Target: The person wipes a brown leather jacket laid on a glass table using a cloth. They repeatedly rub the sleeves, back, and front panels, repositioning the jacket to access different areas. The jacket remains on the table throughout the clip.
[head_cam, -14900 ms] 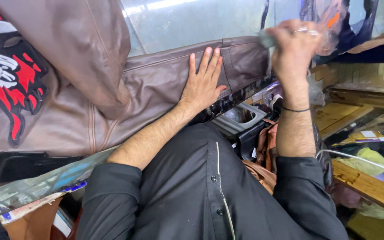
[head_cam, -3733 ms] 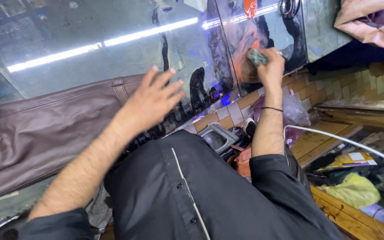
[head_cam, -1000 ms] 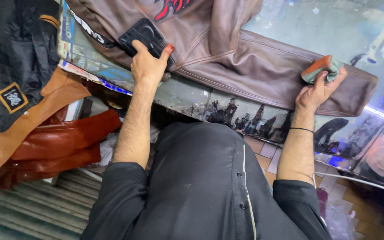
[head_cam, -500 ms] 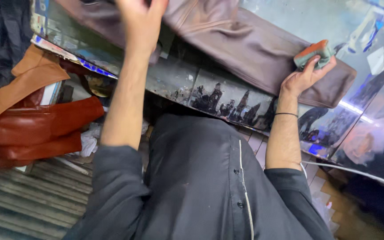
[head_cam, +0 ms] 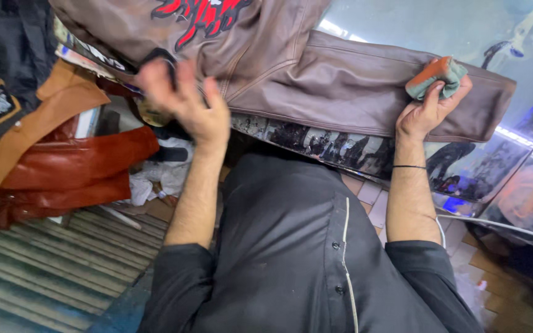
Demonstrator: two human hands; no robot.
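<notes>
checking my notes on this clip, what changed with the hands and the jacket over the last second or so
The left hand lifted off the dark flat thing it pressed on the brown leather jacket a second ago; it swung up, then came back toward the counter edge, blurred and apparently empty. The right hand stayed on the jacket sleeve, holding the same orange and green sponge. The jacket stayed spread on the glass counter.

— Down on the left, what's piled up?
— A reddish-brown leather bag (head_cam: 75, 169) with a tan strap (head_cam: 29, 132), and a black garment (head_cam: 7, 68) bearing a patch above it.
— And below?
— Grey ribbed flooring (head_cam: 38, 271), some white crumpled cloth (head_cam: 155, 179), and a glass counter (head_cam: 439, 24) reflecting the lights.
</notes>
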